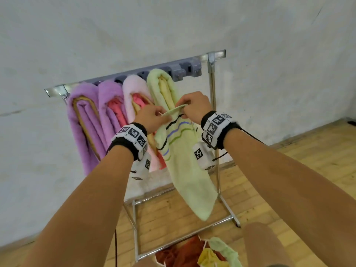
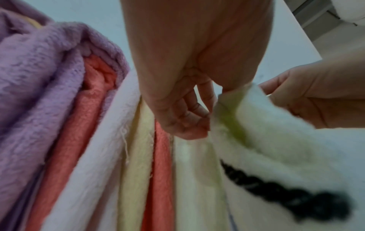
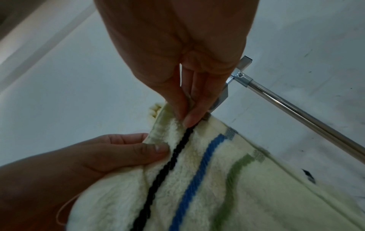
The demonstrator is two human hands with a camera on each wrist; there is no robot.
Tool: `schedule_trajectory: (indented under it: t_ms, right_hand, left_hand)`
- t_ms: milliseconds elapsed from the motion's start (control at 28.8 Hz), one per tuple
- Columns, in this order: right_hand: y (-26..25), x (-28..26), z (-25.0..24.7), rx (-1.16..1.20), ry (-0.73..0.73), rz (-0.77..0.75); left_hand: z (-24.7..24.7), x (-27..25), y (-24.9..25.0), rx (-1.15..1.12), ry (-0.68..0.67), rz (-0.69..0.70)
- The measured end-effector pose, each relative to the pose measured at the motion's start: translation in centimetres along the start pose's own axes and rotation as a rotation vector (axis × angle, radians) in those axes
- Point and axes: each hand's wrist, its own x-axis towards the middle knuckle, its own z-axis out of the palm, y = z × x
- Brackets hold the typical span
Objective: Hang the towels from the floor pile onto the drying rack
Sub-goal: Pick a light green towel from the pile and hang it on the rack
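Rust-red, yellow and pale green cloth makes up the floor pile (image 1: 200, 253) at the bottom edge of the head view, lying on the wooden floor (image 1: 300, 170) just in front of the drying rack's base bars. Above it, a pale green towel (image 1: 190, 170) with black, blue and green wavy stripes hangs from both hands, its lower end dangling in front of the rack's frame and clear of the floor. The left hand (image 1: 152, 117) pinches the towel's top hem between thumb and curled fingers, and the right hand (image 1: 194, 106) pinches the same hem just beside it, thumb and fingertips (image 3: 192, 118) pressed together at the black stripe; both grips are closed on the cloth, with the hem stretched short between them. Each wrist wears a black band with square printed markers. Behind the hands stands the drying rack (image 1: 212, 89), a chrome frame with a top bar carrying grey clips. 4 folded bundles already hang over that bar side by side: 2 purple towels (image 1: 84, 120) at the left, a pink towel (image 1: 134, 89), and a light green towel (image 1: 161, 87) closest to the hands. A plain pale wall (image 1: 173, 26) lies beyond.
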Motion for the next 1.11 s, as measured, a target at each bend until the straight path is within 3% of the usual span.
schedule_trajectory:
  t_ms: [312, 555, 694, 1111]
  right_hand:
    - [-2.6, -0.6, -2.1, -0.042, 0.001, -0.083]
    - [-4.5, -1.6, -2.4, -0.06, -0.18, -0.247]
    - [-5.1, -1.8, -2.5, -0.159, -0.285, -0.209]
    - [-6.4, -1.9, -1.5, -0.404, -0.286, -0.151]
  left_hand:
    - [-0.9, 0.8, 1.1, -0.1, 0.108, -0.063]
    - [-2.5, 0.6, 2.8, -0.224, 0.194, -0.098]
    - [-3.4, 0.5, 3.0, -0.246, 0.211, -0.146]
    - [-3.9, -0.2, 3.5, -0.323, 0.189, -0.204]
